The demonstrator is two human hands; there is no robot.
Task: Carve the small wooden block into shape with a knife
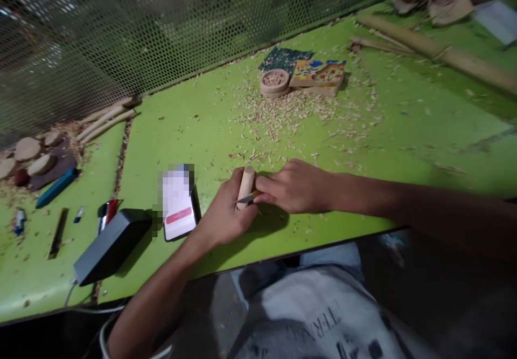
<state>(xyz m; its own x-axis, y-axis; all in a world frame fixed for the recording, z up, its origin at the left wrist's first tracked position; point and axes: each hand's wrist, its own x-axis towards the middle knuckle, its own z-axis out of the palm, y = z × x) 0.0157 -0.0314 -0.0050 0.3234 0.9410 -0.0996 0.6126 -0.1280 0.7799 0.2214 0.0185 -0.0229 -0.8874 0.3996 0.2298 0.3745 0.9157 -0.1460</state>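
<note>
Near the front edge of the green table (169, 127), my left hand (226, 213) is wrapped round a short piece of pale wood (247, 178), which points up and away from me. My right hand (293, 186) grips a small knife (249, 197) by its yellowish handle, fingers closed. The blade lies across the lower part of the wood, its tip toward my left hand. Most of the knife's handle is hidden inside my right hand. Left of my left hand lies a phone (180, 202) with a lit screen.
Wood shavings (278, 111) cover the middle, around a round wooden bowl (274, 81) and a painted block (319, 73). Left are a dark grey box (111, 246), a blue tool (56, 187) and wood slices (28, 149). A long pole (444, 52) lies right; perforated mesh (181, 25) stands behind.
</note>
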